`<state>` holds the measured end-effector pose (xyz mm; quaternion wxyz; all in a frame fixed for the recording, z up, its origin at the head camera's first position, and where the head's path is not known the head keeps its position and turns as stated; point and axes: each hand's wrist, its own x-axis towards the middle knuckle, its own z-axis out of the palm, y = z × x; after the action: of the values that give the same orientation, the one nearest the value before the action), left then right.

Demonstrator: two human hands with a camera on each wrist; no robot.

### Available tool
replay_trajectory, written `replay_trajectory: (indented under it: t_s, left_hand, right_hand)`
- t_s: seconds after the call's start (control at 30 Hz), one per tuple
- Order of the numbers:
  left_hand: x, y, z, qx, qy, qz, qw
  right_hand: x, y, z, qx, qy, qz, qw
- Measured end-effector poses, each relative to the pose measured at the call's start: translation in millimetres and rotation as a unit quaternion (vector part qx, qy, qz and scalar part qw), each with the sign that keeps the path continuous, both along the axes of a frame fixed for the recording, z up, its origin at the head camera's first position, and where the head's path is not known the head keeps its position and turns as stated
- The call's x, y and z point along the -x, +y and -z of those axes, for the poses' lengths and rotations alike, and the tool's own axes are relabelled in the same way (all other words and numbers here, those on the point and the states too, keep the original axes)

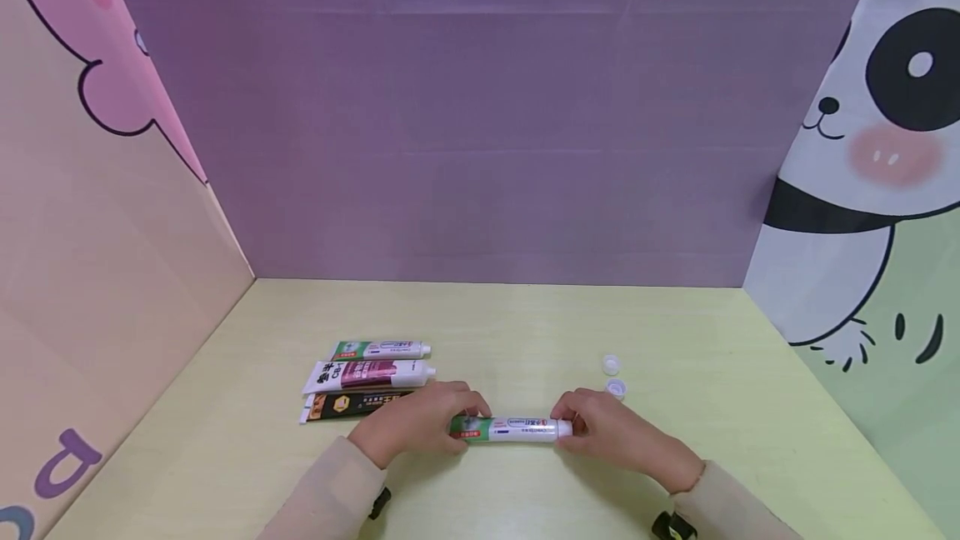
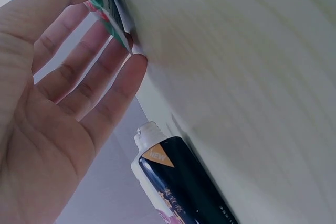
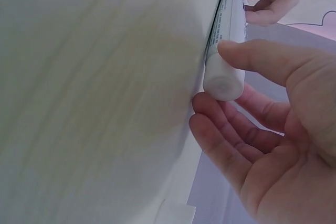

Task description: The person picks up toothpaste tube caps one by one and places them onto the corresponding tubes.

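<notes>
A white and green toothpaste tube (image 1: 517,430) lies crosswise at the front of the table, between the two hands. My left hand (image 1: 427,419) pinches its flat green tail between thumb and fingers. At the other end, my right hand (image 1: 618,433) holds the tube by its white cap (image 3: 224,81), the thumb on one side and fingertips on the other. Close behind the left hand lies a black toothpaste tube (image 1: 356,405); its bare threaded nozzle (image 2: 148,134) shows in the left wrist view, and the hand hides that end in the head view.
Beyond the black tube lie a white and maroon tube (image 1: 371,374) and another green and white tube (image 1: 390,349), both with bare nozzles. Two loose white caps (image 1: 611,365) rest behind the right hand. A purple wall (image 1: 480,132) and printed side panels enclose the table (image 1: 525,323).
</notes>
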<state>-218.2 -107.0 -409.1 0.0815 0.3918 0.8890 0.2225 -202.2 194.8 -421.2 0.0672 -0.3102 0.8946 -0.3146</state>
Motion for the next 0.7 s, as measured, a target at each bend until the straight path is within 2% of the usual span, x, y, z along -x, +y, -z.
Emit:
replay_trajectory:
  t_s: [0.23, 0.5, 0.7]
  left_hand:
    - [-0.1, -0.5, 0.4, 0.000, -0.002, -0.004, 1.0000]
    - [-1.7, -2.6, -4.3, -0.009, -0.005, -0.010, 0.9999]
    - [-1.4, -5.8, -7.5, -0.013, -0.001, -0.010, 0.9999]
  right_hand:
    - [-0.1, 0.7, -1.3, -0.002, -0.005, 0.004, 1.0000]
    - [-3.1, 2.1, -6.3, -0.007, 0.000, 0.026, 0.9996]
    - [-4.5, 5.2, -11.0, -0.008, 0.015, 0.015, 0.9997]
